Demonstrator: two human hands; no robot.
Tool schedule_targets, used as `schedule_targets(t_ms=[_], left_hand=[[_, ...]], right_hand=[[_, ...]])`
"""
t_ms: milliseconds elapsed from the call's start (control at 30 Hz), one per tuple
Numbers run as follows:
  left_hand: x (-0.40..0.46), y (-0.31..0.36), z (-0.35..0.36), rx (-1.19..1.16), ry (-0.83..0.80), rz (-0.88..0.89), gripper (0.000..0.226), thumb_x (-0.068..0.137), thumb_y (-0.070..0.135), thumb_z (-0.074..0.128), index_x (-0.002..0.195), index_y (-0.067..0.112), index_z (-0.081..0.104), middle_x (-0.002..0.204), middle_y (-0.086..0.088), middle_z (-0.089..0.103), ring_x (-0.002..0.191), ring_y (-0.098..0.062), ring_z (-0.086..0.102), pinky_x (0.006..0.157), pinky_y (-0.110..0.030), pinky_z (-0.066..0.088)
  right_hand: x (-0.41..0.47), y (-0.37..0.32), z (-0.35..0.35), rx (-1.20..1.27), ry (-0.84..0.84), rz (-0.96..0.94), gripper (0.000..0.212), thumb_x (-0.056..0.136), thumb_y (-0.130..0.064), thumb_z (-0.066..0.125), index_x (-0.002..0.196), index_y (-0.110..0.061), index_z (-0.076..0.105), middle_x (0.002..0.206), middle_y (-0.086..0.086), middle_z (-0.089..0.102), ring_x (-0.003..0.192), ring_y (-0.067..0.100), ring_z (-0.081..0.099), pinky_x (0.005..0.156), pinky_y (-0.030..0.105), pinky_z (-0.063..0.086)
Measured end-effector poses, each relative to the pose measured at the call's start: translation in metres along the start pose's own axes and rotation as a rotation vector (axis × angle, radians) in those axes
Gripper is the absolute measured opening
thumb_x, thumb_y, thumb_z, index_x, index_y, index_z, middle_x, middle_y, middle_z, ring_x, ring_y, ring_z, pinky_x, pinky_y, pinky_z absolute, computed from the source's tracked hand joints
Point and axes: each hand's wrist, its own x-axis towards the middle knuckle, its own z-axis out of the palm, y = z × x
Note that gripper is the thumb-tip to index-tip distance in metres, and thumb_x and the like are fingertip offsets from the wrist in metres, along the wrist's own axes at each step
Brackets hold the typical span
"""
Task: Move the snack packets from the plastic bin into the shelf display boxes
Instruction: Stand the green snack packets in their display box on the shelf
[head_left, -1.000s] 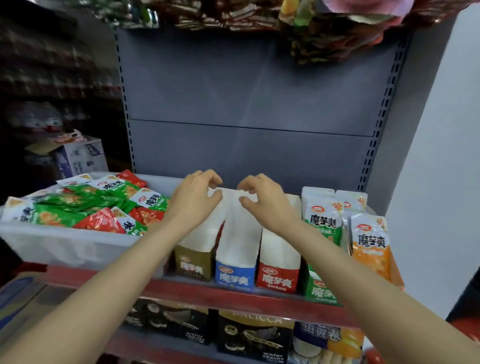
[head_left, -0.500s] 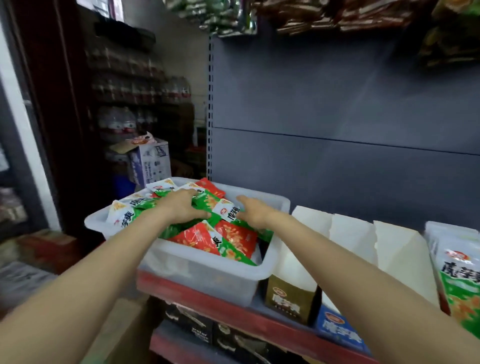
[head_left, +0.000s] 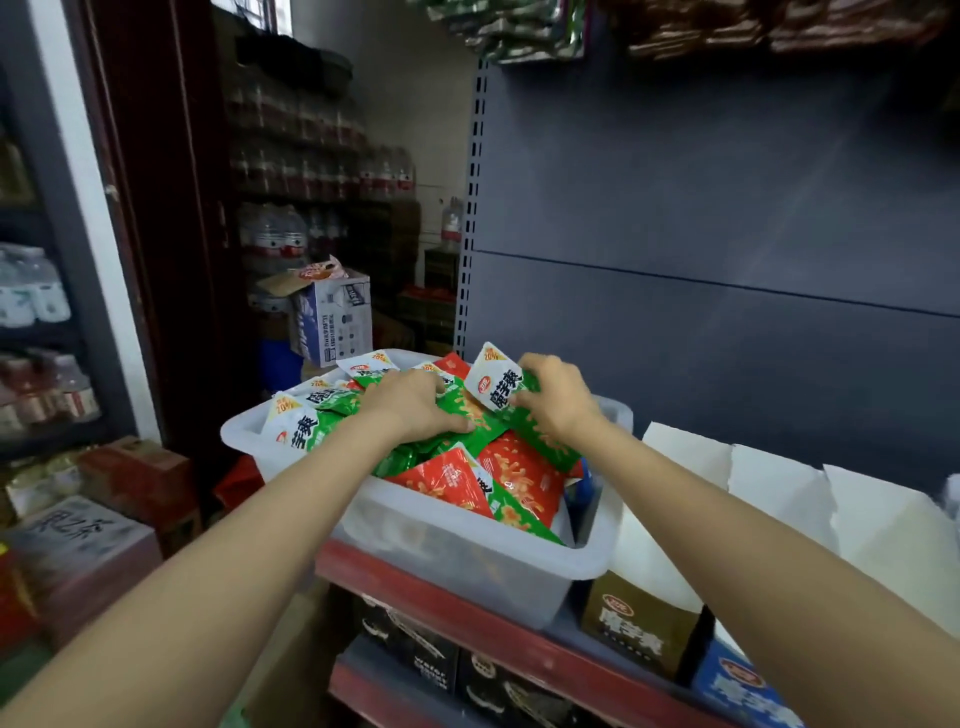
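Both hands dig into the bin: right hand pinches a green packet, left hand curls over the packets. Display boxes stand just right; a carton sits behind.

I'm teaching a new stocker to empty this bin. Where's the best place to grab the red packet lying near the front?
Probably the red packet by its raised white top corner, pinched from above and the front. It lies flat on the pile in the plastic bin, with green packets overlapping its far edge.
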Motion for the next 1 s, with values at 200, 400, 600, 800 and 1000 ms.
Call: schedule_targets(t_ms=[200,400,600,800,1000], left_hand=[[-0.016,0.020,-0.014,-0.536,0.119,0.161,0.041,0.088,0.032,0.064,0.123,0.014,0.054,0.111,-0.001,0.062,0.102,-0.017,0.058,0.082,-0.025,0.046],[-0.038,0.055,-0.020,-0.820,0.117,0.245,0.054,0.081,0.017,0.072,0.130,0.017,0.047,0.097,-0.007,0.066,0.086,-0.020,0.064,0.075,-0.033,0.054],[-0.063,0.110,-0.004,-0.919,0.126,0.365,0.059,0.078,0.008,0.074,0.127,0.025,0.047,0.082,-0.002,0.062,0.068,-0.013,0.061,0.060,-0.028,0.056],[-0.085,0.195,0.022,-1.050,0.003,0.450,0.062,0.079,0.007,0.073,0.131,0.027,0.045,0.081,-0.001,0.059,0.072,-0.018,0.063,0.056,-0.030,0.056],[-0.112,0.280,0.049,-1.079,-0.084,0.558,0.063,0.081,0.006,0.071,0.131,0.030,0.042,0.080,-0.003,0.059,0.077,-0.016,0.063,0.056,-0.027,0.057]], right_hand=[[-0.012,-0.015,-0.025,0.390,0.105,-0.004,0.010,0.084,-0.011,0.068,0.092,-0.012,0.063,0.085,-0.004,0.063,0.082,0.015,0.056,0.070,0.028,0.043],[-0.051,-0.013,-0.062,0.853,0.059,0.116,0.034,0.083,0.002,0.065,0.114,-0.007,0.053,0.090,0.005,0.066,0.072,0.019,0.064,0.062,0.033,0.055],[-0.110,0.023,-0.100,0.849,0.110,0.155,0.066,0.083,0.002,0.065,0.134,-0.030,0.036,0.090,0.003,0.069,0.075,0.017,0.066,0.072,0.041,0.055],[-0.170,0.070,-0.157,0.695,0.283,0.180,0.065,0.082,0.001,0.068,0.134,-0.024,0.040,0.093,0.006,0.069,0.069,0.010,0.065,0.059,0.025,0.051],[-0.222,0.124,-0.209,0.379,0.451,0.182,0.064,0.076,-0.003,0.074,0.128,-0.023,0.042,0.080,0.002,0.065,0.060,0.011,0.060,0.058,0.025,0.046]])
